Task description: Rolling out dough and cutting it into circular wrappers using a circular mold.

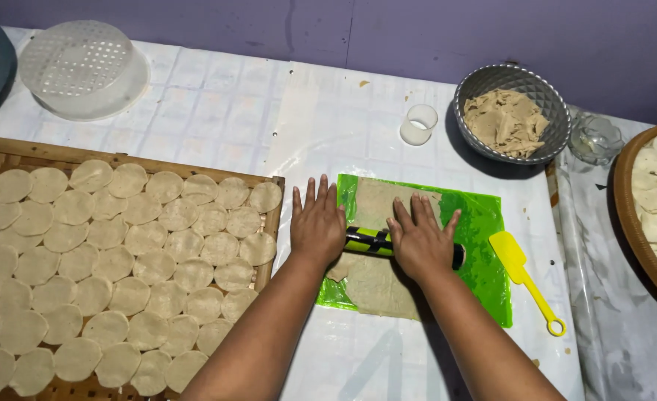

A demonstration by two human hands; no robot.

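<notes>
A sheet of beige dough lies under clear plastic on a green mat. Across it lies a black and yellow cylinder used as a roller. My left hand presses flat on the roller's left end, fingers spread. My right hand presses flat on its right part, fingers spread too. Neither hand curls around it.
A woven tray at the left holds several round dough discs. A yellow spatula lies right of the mat. Behind stand a small white ring cutter, a grey bowl of dough scraps, an upturned white colander and a glass dish.
</notes>
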